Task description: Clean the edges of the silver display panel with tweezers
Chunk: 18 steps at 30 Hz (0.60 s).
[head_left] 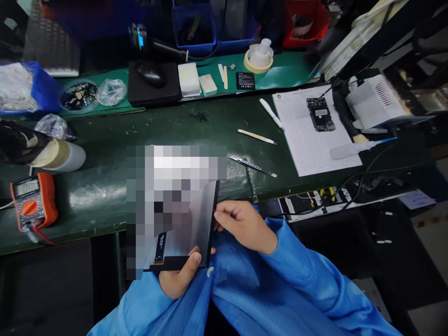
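Observation:
I hold a flat grey display panel [198, 219] with a black flex cable at its lower edge, just below the front edge of the green workbench [140, 135]. My left hand [180, 277] grips its bottom edge, thumb on top. My right hand [245, 226] pinches the panel's right edge with curled fingers. Much of the panel's upper left is blurred out. Both arms wear blue sleeves.
On the bench lie metal tweezers [252, 166], a pale stick [256, 136], a white pen [271, 113] and a paper sheet [315, 135] bearing a circuit board [320, 113]. An orange multimeter [33, 200] sits left, with tape rolls, bins and a mouse behind.

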Motion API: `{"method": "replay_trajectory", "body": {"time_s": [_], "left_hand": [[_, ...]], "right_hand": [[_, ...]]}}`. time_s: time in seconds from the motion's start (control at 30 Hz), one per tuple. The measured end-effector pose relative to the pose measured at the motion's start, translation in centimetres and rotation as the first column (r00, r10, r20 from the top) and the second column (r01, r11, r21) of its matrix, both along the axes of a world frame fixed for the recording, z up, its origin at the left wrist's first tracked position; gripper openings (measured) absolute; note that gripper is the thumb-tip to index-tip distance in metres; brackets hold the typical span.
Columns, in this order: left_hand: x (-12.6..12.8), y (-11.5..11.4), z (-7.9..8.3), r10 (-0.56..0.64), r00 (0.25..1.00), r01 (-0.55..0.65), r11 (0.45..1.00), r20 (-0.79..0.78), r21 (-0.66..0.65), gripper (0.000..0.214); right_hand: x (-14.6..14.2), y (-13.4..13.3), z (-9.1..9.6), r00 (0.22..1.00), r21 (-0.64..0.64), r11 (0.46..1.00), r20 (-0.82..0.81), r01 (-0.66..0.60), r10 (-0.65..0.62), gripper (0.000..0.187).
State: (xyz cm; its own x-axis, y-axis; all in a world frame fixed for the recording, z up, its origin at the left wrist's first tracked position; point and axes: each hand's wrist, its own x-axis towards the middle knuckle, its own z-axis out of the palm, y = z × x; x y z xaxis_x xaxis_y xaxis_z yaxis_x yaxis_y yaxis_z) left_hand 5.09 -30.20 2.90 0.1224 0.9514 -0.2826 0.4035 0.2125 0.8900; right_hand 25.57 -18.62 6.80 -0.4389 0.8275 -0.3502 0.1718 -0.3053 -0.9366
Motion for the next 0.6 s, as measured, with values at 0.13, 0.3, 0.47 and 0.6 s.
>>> {"method": "replay_trajectory", "body": {"time_s": [0.13, 0.3, 0.47, 0.6], "left_hand": [[-0.13, -0.01, -0.1, -0.038, 0.999, 0.04, 0.998, -0.039, 0.039, 0.035], [0.32, -0.26, -0.02, 0.034, 0.991, -0.024, 0.997, -0.127, 0.078, 0.026], [0.18, -0.67, -0.45, 0.034, 0.975, -0.022, 0.998, -0.221, 0.06, 0.028], [0.03, -0.72, -0.63, 0.028, 0.969, -0.017, 0.999, -0.246, 0.046, 0.031]], "right_hand": [[-0.54, -0.44, -0.57, 0.992, 0.018, 0.997, 0.101, 0.07, -0.072, 0.024], [-0.97, -0.8, -0.79, 0.98, 0.025, 0.989, 0.134, 0.145, -0.147, 0.02], [-0.83, -0.52, -0.63, 0.989, 0.021, 0.992, 0.084, 0.121, -0.122, 0.022], [-0.9, -0.46, -0.7, 0.984, 0.041, 0.989, 0.101, 0.142, -0.146, 0.02]]}}
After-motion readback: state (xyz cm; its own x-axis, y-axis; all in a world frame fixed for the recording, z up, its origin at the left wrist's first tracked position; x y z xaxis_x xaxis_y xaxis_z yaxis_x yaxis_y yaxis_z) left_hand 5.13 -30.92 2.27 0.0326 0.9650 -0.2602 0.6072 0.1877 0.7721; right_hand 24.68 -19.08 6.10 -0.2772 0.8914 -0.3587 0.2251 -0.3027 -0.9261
